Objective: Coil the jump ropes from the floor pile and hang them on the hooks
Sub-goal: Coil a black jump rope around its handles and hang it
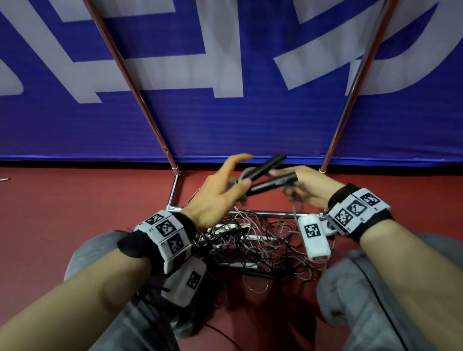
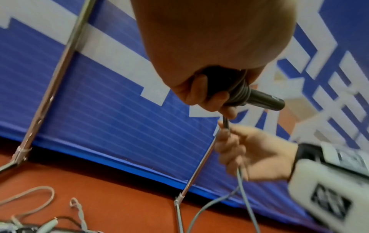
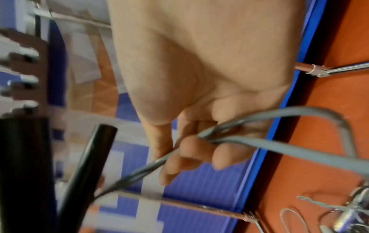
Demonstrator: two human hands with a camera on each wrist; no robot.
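L hand [image 1: 218,193] grips the two slim black plastic jump-rope handles [image 1: 269,172], grey cord wound round them; R hand [image 1: 306,186] pinches the thin grey rope cord [image 3: 249,140], which trails down to the tangled floor pile of ropes [image 1: 257,242]. Risk — the trailing cord could snag in that tangle & drag other ropes up, or the wraps slip loose. Wrist views show the wraps & the pinch; only the head view shows the pile below.

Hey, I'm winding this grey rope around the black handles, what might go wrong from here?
1. The grey cord trails from your right hand down toward the tangled pile; pulling could drag other ropes up or tighten a knot.
2. Your left hand grips both black handles, and they are splayed apart, so the wraps may slide off.
3. The cord hangs near the metal rack base and might snag.
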